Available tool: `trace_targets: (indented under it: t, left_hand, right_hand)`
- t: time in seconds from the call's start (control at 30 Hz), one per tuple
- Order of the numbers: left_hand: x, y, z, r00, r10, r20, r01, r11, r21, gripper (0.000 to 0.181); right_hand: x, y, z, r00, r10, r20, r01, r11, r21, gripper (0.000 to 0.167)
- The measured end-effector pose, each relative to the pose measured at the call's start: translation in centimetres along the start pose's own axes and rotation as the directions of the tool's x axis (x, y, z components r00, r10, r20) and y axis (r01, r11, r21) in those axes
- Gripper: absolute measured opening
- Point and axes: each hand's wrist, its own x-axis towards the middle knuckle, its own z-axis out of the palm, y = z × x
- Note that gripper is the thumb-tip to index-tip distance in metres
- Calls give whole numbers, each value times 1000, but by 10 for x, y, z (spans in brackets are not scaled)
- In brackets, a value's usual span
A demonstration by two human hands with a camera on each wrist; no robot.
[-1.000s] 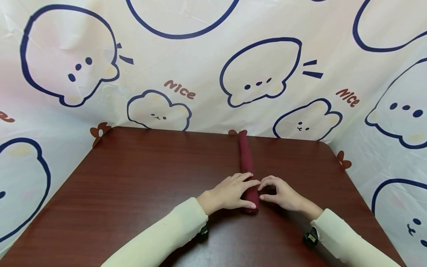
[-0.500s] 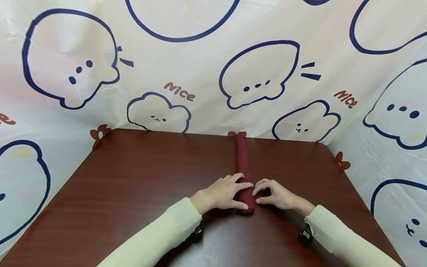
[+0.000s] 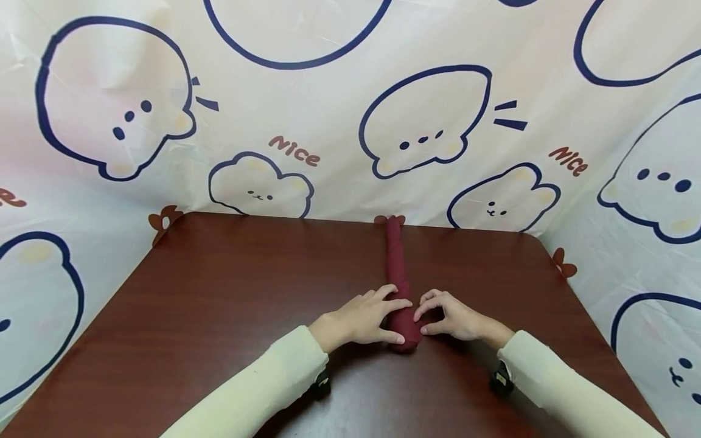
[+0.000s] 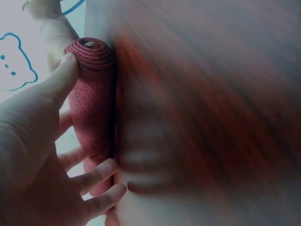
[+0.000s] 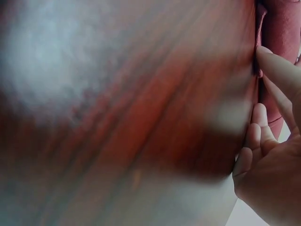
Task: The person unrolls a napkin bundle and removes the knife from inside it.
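Observation:
A long roll of maroon knitted cloth (image 3: 395,258) lies lengthwise on the brown table, pointing away from me. Its near end shows spiral layers (image 4: 89,55) in the left wrist view. My left hand (image 3: 364,316) rests across the near part of the roll from the left, with the fingers spread and fairly straight and the thumb near the end. On the other side, my right hand (image 3: 456,317) has thumb and index finger bent together at a small loose edge of the cloth (image 5: 260,40). The roll's underside is hidden.
The dark brown wooden table (image 3: 246,274) extends around the roll. A pale curtain with cartoon bears (image 3: 306,109) hangs behind the table and along both sides. Dark wrist devices (image 3: 501,378) sit below the cream sleeves (image 3: 263,383).
The roll and both hands have shifted slightly left. A bit of cloth now stretches from the near end of the roll to the right fingertips. The left hand keeps its place on the roll.

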Motion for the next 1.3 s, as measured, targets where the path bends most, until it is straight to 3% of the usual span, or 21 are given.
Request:
trace_targets:
  t: [0.33, 0.63, 0.9, 1.3]
  left_hand:
    - [-4, 1, 1, 1000, -16, -16, 16, 1000, 18, 70]
    - [-9, -2, 0, 998, -53, 43, 56, 996, -75, 70]
    - [-5, 3, -3, 998, -69, 6, 69, 995, -69, 71]
    - [-7, 0, -5, 998, -67, 1, 67, 995, -78, 72]
  right_hand:
    - [1, 6, 0, 1000, 0, 5, 0, 1000, 27, 16]
    - [-1, 7, 2, 1000, -2, 28, 1, 999, 35, 17]
    - [0, 8, -3, 1000, -6, 26, 6, 1000, 21, 17]
    - [1, 7, -4, 999, 10, 40, -11, 999, 33, 18]
